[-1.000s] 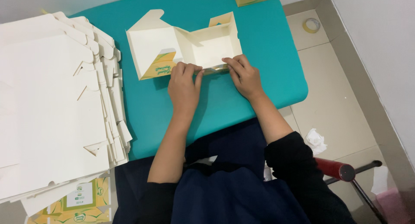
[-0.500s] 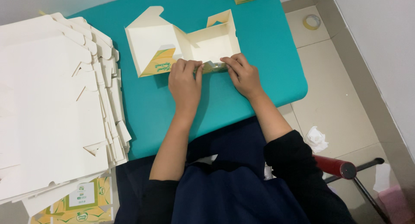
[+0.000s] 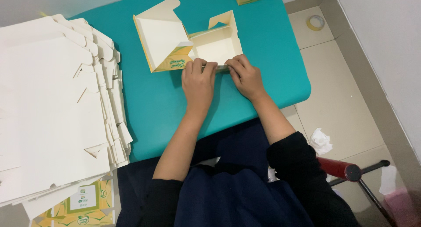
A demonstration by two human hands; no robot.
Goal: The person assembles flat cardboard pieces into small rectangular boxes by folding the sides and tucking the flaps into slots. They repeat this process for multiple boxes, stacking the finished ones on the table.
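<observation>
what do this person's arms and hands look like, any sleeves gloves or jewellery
Both hands are bare: no gloves on the left hand or the right hand, and no rings, watch or bracelet show. The forearms are uncovered too. Black sleeves are pushed up to about the elbows on both arms. The fingernails look short and plain, though the view is too small to be sure.

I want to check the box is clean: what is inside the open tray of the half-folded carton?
The carton tray shows only bare cream card inside. Its near edge is covered by the left hand and right hand.
</observation>
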